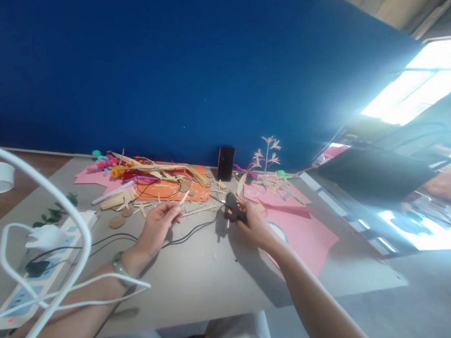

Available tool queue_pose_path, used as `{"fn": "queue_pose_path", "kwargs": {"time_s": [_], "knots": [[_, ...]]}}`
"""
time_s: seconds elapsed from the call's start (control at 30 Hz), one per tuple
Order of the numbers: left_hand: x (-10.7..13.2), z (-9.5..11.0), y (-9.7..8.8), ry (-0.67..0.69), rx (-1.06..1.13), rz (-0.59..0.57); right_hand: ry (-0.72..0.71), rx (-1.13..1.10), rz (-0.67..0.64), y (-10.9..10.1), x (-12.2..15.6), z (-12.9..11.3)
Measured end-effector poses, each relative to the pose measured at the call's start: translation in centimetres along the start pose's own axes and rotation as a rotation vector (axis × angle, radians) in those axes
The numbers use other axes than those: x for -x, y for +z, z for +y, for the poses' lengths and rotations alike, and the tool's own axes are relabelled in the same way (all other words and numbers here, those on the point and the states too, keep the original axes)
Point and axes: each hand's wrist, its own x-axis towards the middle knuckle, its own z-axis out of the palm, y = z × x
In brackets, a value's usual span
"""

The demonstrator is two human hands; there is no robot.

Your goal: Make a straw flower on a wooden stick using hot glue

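Between the thumb and finger of my left hand (161,221) is pinched a small pale pointed strip (184,198), like a cut piece of dried husk. My right hand (257,222) grips a black glue gun (232,207) by its handle, held above the table and apart from the strip. A thin dark cord (191,233) runs along the table between the hands. Behind them, a thin pale stick (199,210) lies flat, and several round brown discs (117,222) are scattered to the left. A stem with pale star-shaped flowers (267,155) stands at the back right.
A phone (226,163) leans upright against the blue partition (207,81). Dried husks (196,175) lie over orange card (155,190); pink sheets (305,230) spread at right. At left are a power strip (48,278) and a looping white cable (86,228) close to the camera.
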Motion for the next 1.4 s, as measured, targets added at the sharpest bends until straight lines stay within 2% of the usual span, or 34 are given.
{"fn": "queue_pose_path", "kwargs": {"time_s": [0.13, 0.33, 0.43, 0.5, 0.6, 0.67, 0.77, 0.83, 0.93, 1.1, 1.4], "knots": [[-0.1, 0.0, 0.0, 0.020, -0.004, 0.010, 0.015, 0.126, -0.020, 2.0, -0.2, 0.8], [-0.2, -0.1, 0.0, 0.016, 0.016, 0.009, 0.073, 0.212, 0.021, 2.5, -1.2, 1.9], [-0.1, -0.1, 0.0, 0.022, 0.010, -0.015, 0.095, 0.218, -0.005, 2.8, -1.4, 2.3], [0.0, 0.0, 0.2, 0.023, 0.006, -0.025, 0.108, 0.256, -0.010, 2.6, -1.3, 2.0], [0.1, 0.2, 0.4, 0.014, 0.012, -0.039, 0.056, 0.304, 0.075, 1.7, -0.9, 0.2], [0.2, 0.3, 0.6, 0.019, 0.013, -0.055, -0.077, 0.146, 0.093, 1.1, -0.5, -2.1], [0.5, 0.3, 0.7, 0.031, 0.007, -0.061, -0.193, -0.324, -0.034, 0.8, -0.1, -6.5], [0.7, 0.3, 0.8, 0.032, 0.010, -0.062, -0.175, -0.577, -0.097, 1.4, -0.2, -9.1], [0.9, 0.5, 0.8, 0.025, -0.007, -0.067, -0.084, -0.840, -0.065, 3.2, -0.9, -11.5], [1.0, 0.6, 0.8, 0.024, -0.060, -0.092, 0.007, -1.127, 0.012, 5.5, -1.9, -12.0], [1.4, 0.4, 0.9, 0.025, -0.117, -0.131, 0.051, -1.165, 0.038, 5.9, -1.4, -11.5]]}}
